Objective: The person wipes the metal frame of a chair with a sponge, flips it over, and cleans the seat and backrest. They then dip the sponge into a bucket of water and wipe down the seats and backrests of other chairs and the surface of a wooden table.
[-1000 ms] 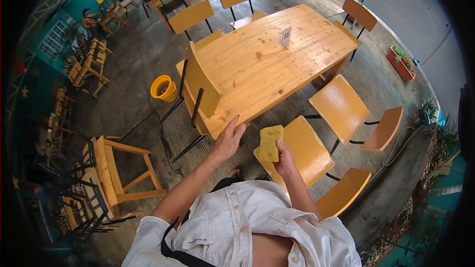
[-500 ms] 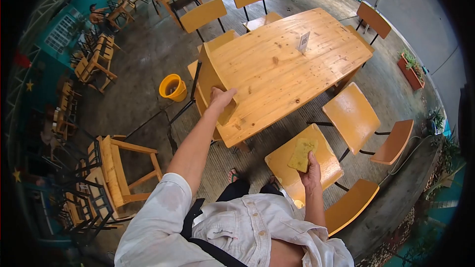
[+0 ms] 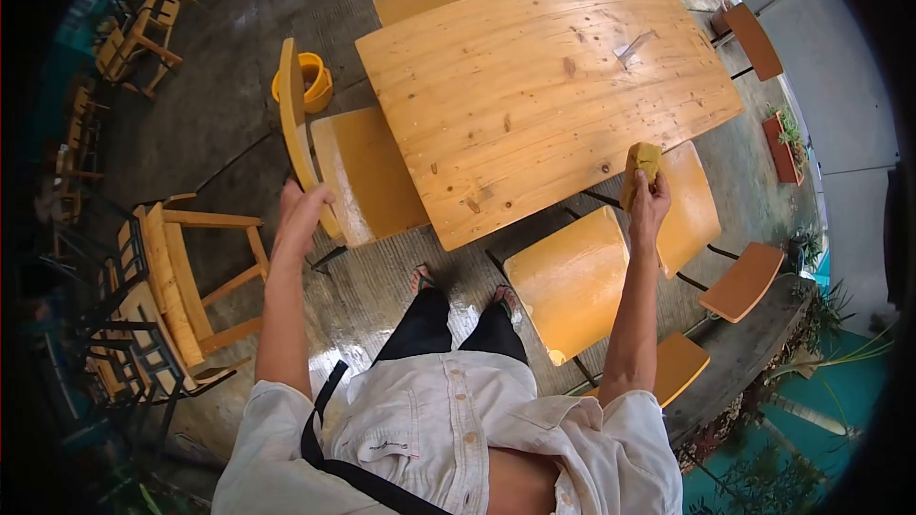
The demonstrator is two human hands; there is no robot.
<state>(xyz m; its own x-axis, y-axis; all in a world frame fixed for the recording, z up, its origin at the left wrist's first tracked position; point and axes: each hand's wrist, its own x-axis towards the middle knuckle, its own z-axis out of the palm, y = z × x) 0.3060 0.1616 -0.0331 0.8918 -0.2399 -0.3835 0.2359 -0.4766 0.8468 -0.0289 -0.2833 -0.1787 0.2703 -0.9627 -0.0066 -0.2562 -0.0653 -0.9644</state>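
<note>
1. Head view, L hand (image 3: 303, 212): fingers curled round the lower edge of the backrest of the yellow chair (image 3: 355, 167), which stands at the near-left corner of the wooden table (image 3: 534, 95). Grip looks loose, thumb side hidden; cannot tell how firm.
2. Head view, R hand (image 3: 650, 207): raised, fingers pinching a yellow sponge (image 3: 640, 167) from below. Sponge sits upright just at the table's near-right edge, over the gap btwn table and a second chair seat (image 3: 572, 277).
3. Head view, surroundings: seats look wet and glossy; floor damp. Yellow bucket (image 3: 307, 81) on floor behind the held chair, well apart from R hand. Small sign stand (image 3: 632, 46) on the far part of the tabletop. More chairs at far and right sides; planter (image 3: 784, 143) at right. Stacked wooden chairs (image 3: 181, 277) to the left.
4. Head view, body: person stands btwn the two near chairs, sandalled feet (image 3: 458, 288) on wet concrete.
5. Judgement, doing it well: work looks like wiping furniture w/ the sponge. Keep L hand steadying the backrest so the chair doesn't skid on the wet floor. Flatten the sponge under the palm rather than pinch it, so more face meets the wood. Wipe along the grain, edge inward. Mind footing; floor likely slick.
</note>
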